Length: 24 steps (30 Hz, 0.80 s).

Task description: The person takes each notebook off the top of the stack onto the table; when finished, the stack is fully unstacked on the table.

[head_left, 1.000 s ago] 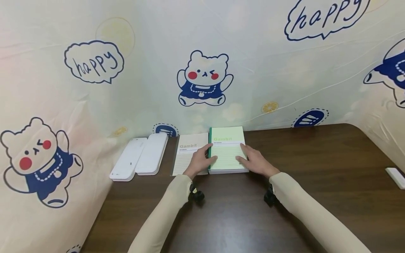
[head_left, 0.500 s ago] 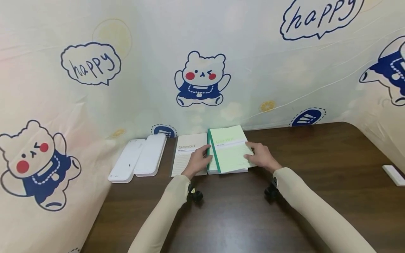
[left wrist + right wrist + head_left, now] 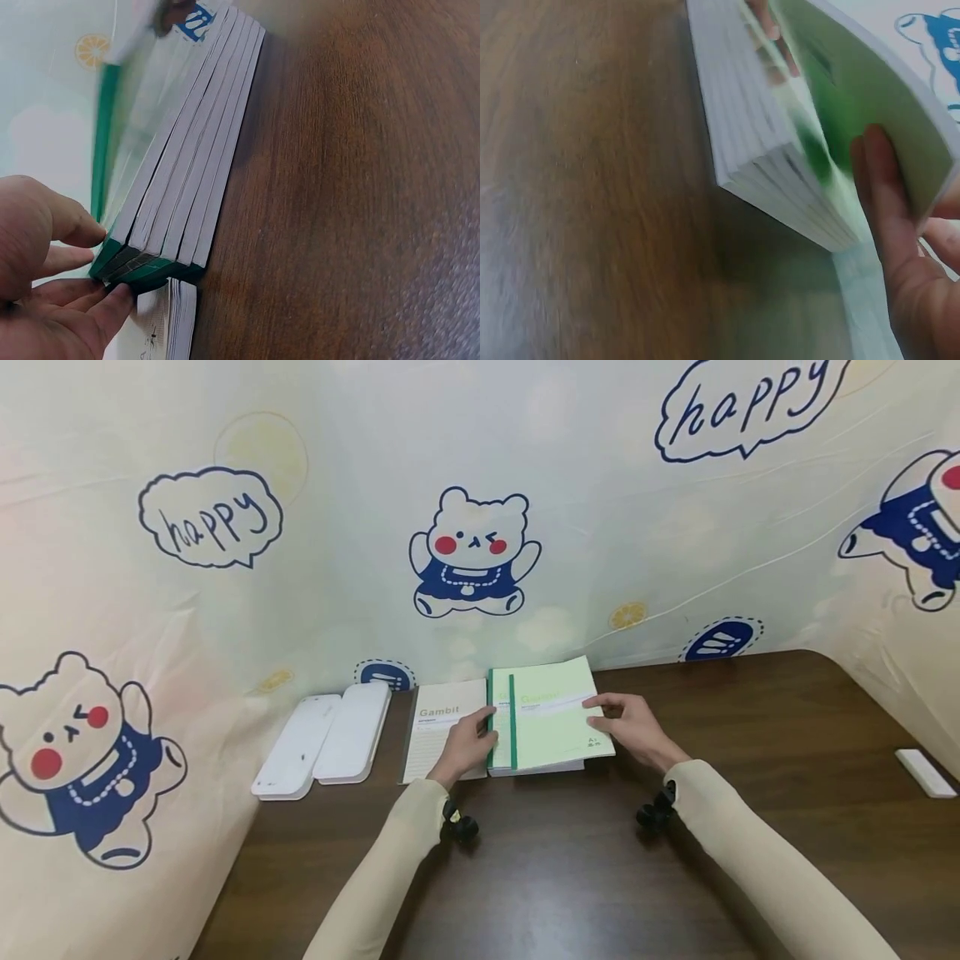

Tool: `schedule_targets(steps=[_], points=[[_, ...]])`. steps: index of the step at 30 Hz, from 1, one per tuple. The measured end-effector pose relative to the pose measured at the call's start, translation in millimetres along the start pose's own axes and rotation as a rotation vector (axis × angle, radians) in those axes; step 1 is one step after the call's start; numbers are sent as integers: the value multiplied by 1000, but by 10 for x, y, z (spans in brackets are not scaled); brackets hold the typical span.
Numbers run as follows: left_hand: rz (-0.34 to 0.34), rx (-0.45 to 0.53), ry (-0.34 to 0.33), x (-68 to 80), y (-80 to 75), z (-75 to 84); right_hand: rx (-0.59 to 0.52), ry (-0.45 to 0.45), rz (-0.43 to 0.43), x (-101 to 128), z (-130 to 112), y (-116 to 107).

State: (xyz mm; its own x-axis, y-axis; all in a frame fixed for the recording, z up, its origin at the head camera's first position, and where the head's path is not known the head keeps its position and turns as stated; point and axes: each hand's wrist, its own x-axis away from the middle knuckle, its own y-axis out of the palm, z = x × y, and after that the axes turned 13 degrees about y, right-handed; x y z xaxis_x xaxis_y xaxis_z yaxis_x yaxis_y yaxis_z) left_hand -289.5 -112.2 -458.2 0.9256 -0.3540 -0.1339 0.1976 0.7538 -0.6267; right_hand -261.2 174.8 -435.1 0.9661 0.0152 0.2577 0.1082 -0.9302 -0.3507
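I see the top green notebook [image 3: 551,714] lifted off the stack of green notebooks [image 3: 536,767] that sits at the far middle of the dark wooden table [image 3: 675,877], close to the cartoon-bear backdrop [image 3: 472,552]. My right hand [image 3: 633,727] pinches that top notebook at its right edge, fingers curled under the cover with the thumb on top, and its right side is tilted up and slid a little to the right of the pile. My left hand [image 3: 468,745] presses against the green spines at the stack's left side, fingers curled loosely round the near-left corner, which the left wrist view shows plainly [image 3: 52,247].

Just left of the stack lies a beige notebook [image 3: 442,727], touching or almost touching it. Further left rests an open white pencil case [image 3: 326,739], and a small white object [image 3: 926,772] sits at the far right edge.

My worry is the pinch: it is at one edge only, so the notebook could sag or slip. If the left hand eases off, the notebooks below could fan out rightward.
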Motion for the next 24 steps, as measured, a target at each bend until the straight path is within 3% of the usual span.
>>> schedule_targets(steps=[6, 13, 19, 24], points=[[0, -4, -14, -10, 7, -28, -24, 12, 64, 157, 57, -384], [0, -4, -21, -15, -3, -49, 81, 53, 161, 250, 208, -840], [0, 13, -25, 29, 7, -73, 174, 60, 167, 175, 388, -869], [10, 12, 13, 9, 15, -67, 227, 92, 161, 102, 459, -806]])
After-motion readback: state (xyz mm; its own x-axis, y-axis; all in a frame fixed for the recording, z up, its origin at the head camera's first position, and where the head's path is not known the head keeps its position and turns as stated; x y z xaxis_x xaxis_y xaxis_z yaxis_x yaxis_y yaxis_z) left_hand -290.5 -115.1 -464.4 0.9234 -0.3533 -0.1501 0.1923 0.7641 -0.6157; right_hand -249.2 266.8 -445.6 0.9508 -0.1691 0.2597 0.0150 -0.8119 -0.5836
